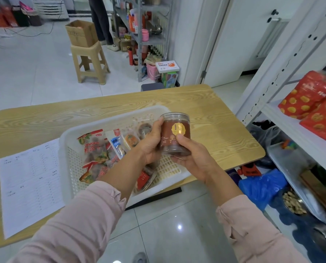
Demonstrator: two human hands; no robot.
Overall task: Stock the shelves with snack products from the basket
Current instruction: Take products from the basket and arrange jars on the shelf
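A clear plastic jar (174, 128) with brown contents and a gold label is held upright above the right end of the white basket (67, 149). My left hand (151, 143) grips its left side and my right hand (190, 156) supports its bottom, thumb on the front. Several snack packets (95, 149) in red and blue wrappers lie in the basket. The white shelf (283, 118) stands to the right, with red snack bags (306, 95) on its middle level.
The basket rests on a wooden table (215, 114) beside a printed sheet (29, 185). Blue bags (260, 186) and a bowl of nuts (293, 204) lie under the shelf. Farther back stand a stool with a carton (88, 61), another rack (145, 35) and a person (101, 21).
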